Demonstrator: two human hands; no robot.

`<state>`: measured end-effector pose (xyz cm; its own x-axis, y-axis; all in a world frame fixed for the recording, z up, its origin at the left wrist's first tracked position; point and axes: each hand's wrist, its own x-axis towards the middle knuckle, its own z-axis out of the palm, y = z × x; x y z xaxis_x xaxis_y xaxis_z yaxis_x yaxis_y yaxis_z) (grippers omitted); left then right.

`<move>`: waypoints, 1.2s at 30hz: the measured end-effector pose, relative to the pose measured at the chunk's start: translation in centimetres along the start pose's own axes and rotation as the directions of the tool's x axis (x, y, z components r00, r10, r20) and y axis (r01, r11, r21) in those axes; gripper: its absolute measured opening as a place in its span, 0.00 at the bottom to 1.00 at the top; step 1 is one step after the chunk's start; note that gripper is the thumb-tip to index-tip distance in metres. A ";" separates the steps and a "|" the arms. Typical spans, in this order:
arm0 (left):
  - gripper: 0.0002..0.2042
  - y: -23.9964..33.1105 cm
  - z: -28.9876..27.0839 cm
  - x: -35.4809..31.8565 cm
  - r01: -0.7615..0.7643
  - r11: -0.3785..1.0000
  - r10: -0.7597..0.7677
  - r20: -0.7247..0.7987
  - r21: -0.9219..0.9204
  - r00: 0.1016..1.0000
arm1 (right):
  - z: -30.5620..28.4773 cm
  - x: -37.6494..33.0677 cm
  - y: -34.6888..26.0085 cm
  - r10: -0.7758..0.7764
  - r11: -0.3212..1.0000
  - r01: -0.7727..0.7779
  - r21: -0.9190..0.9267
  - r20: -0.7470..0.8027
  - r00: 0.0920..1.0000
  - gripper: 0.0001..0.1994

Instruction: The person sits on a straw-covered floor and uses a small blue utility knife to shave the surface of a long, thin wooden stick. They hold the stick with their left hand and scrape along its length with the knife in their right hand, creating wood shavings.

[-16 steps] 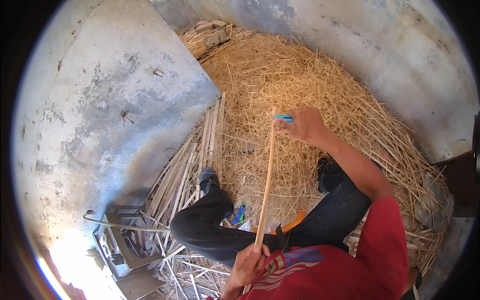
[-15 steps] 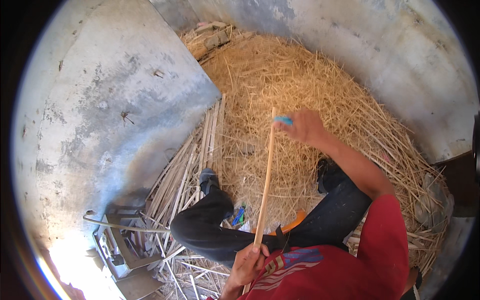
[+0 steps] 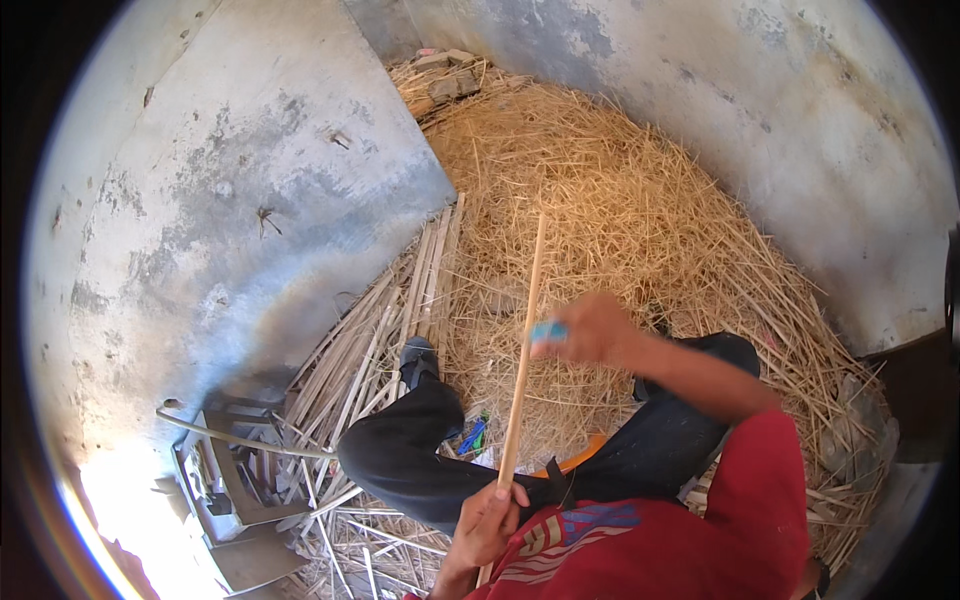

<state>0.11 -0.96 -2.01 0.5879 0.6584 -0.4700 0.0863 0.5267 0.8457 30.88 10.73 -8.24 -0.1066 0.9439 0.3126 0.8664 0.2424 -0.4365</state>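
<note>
A long, pale bamboo-like strip (image 3: 522,385) slants upward from my lap, its far end over the shavings. My left hand (image 3: 487,522) is closed around its near part, close to my waist; the near tip passes behind the hand. My right hand (image 3: 598,335) is closed, slightly blurred, at about the strip's middle. Out of its thumb side pokes a small blue thing (image 3: 548,331) that meets the strip or sits right beside it. Its kind is unclear, as the fingers cover the rest.
Thin shavings (image 3: 590,180) heap up ahead and to the right. Split strips (image 3: 372,330) lie at left beside a leaning grey panel (image 3: 290,160). A frame-like box (image 3: 235,465) stands lower left. Bricks (image 3: 455,85) lie far back. Something orange (image 3: 585,455) shows between my legs.
My right hand has come down along the strip toward me with the blue thing. The left hand still grips the near part, shifted slightly left and down.
</note>
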 end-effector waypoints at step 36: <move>0.17 1.4 0.4 0.1 0.097 0.985 -0.083 -0.102 0.139 0.991 | 3.0 1.8 1.5 0.055 0.997 -0.048 -0.056 0.134 0.990 0.38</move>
<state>0.59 -0.40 -0.72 0.4938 0.6633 -0.5622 0.2542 0.5082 0.8229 30.49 13.48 -10.81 -0.1231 0.9772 0.1727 0.8965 0.1842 -0.4030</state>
